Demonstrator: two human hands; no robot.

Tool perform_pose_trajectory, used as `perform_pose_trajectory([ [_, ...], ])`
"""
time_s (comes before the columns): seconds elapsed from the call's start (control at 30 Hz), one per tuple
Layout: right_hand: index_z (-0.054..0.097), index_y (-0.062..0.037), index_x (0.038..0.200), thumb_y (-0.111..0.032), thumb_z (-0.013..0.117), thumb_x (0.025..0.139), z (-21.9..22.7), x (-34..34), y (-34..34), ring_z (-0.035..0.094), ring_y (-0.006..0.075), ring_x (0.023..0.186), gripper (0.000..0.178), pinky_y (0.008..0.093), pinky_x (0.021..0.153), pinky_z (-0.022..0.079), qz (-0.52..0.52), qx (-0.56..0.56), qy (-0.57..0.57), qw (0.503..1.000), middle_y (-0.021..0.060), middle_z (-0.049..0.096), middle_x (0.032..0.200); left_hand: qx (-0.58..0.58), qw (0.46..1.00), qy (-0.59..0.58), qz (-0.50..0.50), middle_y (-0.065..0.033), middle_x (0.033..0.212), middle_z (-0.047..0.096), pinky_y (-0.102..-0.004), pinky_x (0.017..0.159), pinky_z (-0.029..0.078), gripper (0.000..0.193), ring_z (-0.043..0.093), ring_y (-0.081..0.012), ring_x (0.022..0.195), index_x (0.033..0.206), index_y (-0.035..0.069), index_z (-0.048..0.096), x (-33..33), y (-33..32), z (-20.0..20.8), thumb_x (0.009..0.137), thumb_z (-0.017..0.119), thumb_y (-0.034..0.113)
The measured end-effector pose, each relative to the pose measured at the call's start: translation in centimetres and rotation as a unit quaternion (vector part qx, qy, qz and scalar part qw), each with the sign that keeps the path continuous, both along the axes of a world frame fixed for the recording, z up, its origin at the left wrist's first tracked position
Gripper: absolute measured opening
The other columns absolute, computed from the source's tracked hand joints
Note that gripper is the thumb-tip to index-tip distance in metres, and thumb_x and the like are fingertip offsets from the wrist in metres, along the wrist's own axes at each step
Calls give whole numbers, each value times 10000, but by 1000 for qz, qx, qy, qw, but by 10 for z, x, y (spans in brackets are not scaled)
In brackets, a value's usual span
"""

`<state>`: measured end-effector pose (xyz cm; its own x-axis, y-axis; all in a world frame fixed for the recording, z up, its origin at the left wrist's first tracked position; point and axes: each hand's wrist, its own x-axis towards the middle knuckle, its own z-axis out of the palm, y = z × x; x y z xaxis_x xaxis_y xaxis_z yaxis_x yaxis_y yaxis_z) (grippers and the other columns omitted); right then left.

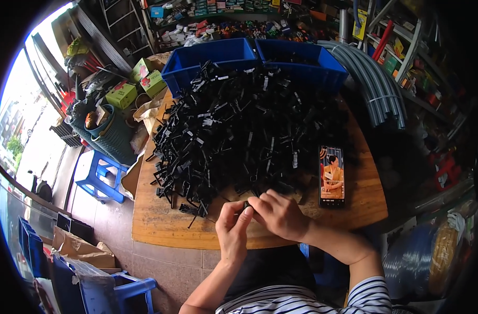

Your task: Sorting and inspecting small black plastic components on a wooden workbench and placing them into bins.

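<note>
My left hand (232,228) and my right hand (280,215) meet over the near edge of the wooden table (168,230). Between their fingertips is a small black plastic piece (247,205), mostly covered by the fingers, so its exact kind is hard to make out. The left thumb and index finger pinch it, and the right fingers curl against it from the other side. Just beyond the hands spreads a large heap of black plastic parts (233,125) with thin, clip-like arms. To the right of the heap lies a phone (331,180) with its screen lit.
Two blue bins (177,78) stand behind the heap, the right one holding dark parts. Grey hoses (377,86) curve along the right. Left of the table are a blue-and-white stool (100,175), a woven basket (113,138) and green boxes (121,94). A blue chair (137,287) stands lower left.
</note>
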<state>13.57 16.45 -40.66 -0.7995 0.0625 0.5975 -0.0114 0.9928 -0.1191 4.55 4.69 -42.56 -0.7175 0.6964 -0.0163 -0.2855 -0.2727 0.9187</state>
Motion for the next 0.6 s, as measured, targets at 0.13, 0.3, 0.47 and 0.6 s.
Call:
perform_pose_trajectory([
  [0.13, 588, -82, 1004, -163, 747, 678, 15, -9, 22, 525, 210, 914, 372, 358, 788, 398, -130, 10, -51, 990, 48, 556, 1053, 65, 996, -66, -2, -65, 915, 606, -282, 728, 479, 166, 590, -150, 823, 983, 24, 571, -40, -7, 13, 881, 583, 154],
  [0.3, 622, -71, 796, -145, 736, 700, -1, -9, 42, 530, 209, 911, 167, 356, 818, 400, -110, -22, -19, 993, 17, 600, 915, 151, 920, -324, -160, -92, 942, 616, -305, 688, 503, 244, 597, -167, 807, 1079, 41, 551, -47, 3, 35, 850, 538, 125],
  [0.47, 607, -14, 842, -63, 692, 810, 32, 0, 23, 612, 143, 704, 103, 257, 633, 490, -56, -292, 134, 945, 61, 629, 804, 26, 989, -95, -108, -10, 770, 547, -202, 466, 340, 293, 426, -67, 529, 1135, 3, 555, -40, 8, 15, 855, 575, 90],
  [0.6, 571, -2, 980, -79, 624, 881, 28, 12, 2, 634, 90, 785, 136, 205, 694, 511, 25, -462, 112, 879, 67, 655, 883, -15, 991, -47, -123, 12, 702, 528, -193, 448, 308, 205, 405, -41, 507, 967, -12, 638, -23, 13, 20, 794, 699, 82],
])
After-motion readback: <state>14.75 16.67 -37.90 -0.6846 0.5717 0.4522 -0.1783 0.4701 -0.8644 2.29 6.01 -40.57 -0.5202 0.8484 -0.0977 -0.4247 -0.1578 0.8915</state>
